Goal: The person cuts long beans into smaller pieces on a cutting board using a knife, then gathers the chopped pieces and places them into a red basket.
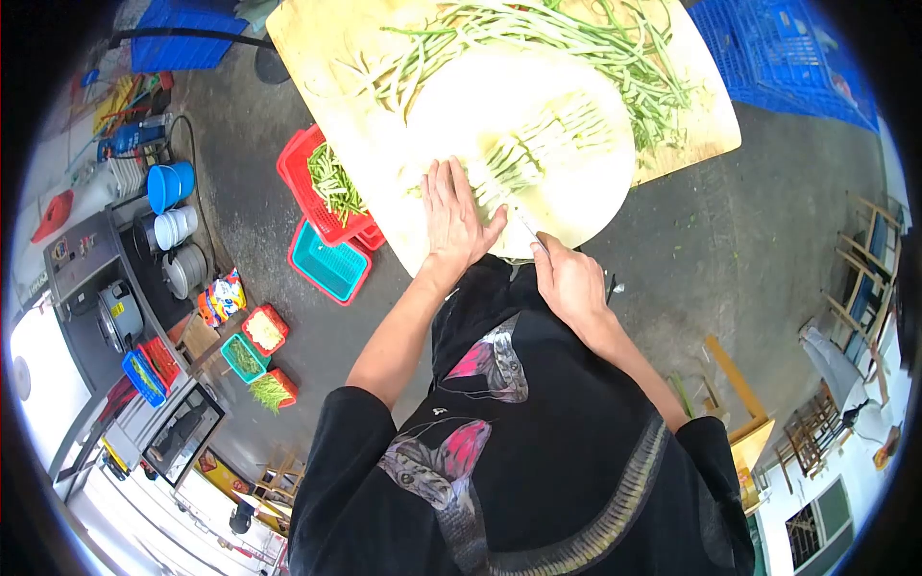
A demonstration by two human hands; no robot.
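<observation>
Because glare washes out much of the round board (447, 106), the head view seems to show only part of the knife (528, 228) clearly, and I cannot tell exactly where its edge meets the board. The right hand (574, 288) is closed around the handle, with the blade slanting up and inward beside the near end of a bunch of green beans (567, 130). The left hand (453, 221) is open, palm down, its fingers nearly straight and close together and its thumb spread towards the knife; whether it pins any pieces beneath it is lost in the brightness.

The bunch lies across the round board, ahead of the knife. More long beans (653, 96) curve around the board's far side, on the wooden tabletop (312, 38). Off the tabletop's left side, short bean pieces (331, 182) lie in a red basket (296, 173), with a teal basket (327, 264) just beside it.

To cut well here, I would curl the left fingertips under and tuck that thumb behind the knuckles, since it points at the blade. Bean ends squared up, a thin layer rather than a heap, and the flat of the blade guided by the knuckles should give even lengths. Round pods may roll, so light, steady pressure close to the cut would help.
</observation>
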